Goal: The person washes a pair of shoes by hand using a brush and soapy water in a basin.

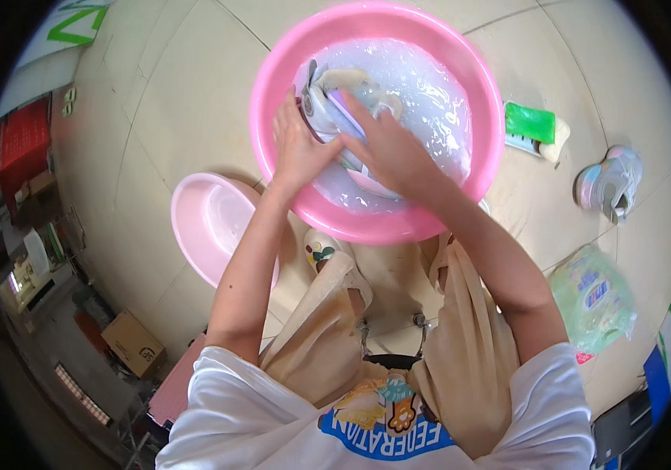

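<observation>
A large pink plastic basin (488,147) holds cloudy, sudsy water (423,76). In its left part lies a wet, pale sneaker (323,117), partly under the water and partly hidden by my hands. My left hand (303,138) grips the shoe's near left side, thumb stretched towards the right. My right hand (391,147) is closed on a purple-backed scrubbing brush (345,111), which rests against the upper of the shoe; its bristles are hidden. The two hands meet, or nearly so, above the shoe.
A smaller pale pink basin (200,217) stands at the left. Right of the large basin lie a green soap bar (529,122) on a tray, a second pale sneaker (610,179) and a green plastic bag (597,299). A cardboard box (134,343) sits at lower left.
</observation>
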Motion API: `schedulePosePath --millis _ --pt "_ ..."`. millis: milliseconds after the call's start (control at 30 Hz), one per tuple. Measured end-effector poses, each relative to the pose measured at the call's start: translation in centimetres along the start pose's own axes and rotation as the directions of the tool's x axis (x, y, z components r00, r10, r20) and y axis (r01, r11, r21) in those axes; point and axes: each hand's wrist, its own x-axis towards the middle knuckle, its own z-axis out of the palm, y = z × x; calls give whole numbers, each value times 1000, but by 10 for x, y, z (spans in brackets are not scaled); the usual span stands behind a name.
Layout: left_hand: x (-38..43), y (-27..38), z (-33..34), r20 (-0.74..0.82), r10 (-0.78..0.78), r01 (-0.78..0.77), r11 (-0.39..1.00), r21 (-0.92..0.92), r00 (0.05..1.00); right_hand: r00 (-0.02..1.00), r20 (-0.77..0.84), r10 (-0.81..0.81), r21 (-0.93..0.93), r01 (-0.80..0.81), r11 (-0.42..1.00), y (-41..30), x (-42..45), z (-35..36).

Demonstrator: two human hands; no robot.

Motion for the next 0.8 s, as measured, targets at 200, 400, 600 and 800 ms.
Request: schedulePosePath --millis 200,400,600,800 --pt "33 -27 10 222 44 45 923 -382 974 981 -145 -130 -214 98 972 -14 48 0" --pt "43 -31 10 220 89 -17 950 -311 972 999 -37 9 -466 -26 884 3 16 -2" --pt "70 -48 -9 603 67 226 890 -396 795 951 -193 242 -459 -305 834 44 5 -29" --pt "84 -28 -3 590 3 298 861 -413 808 964 -267 8 -512 -149 846 131 53 -22"
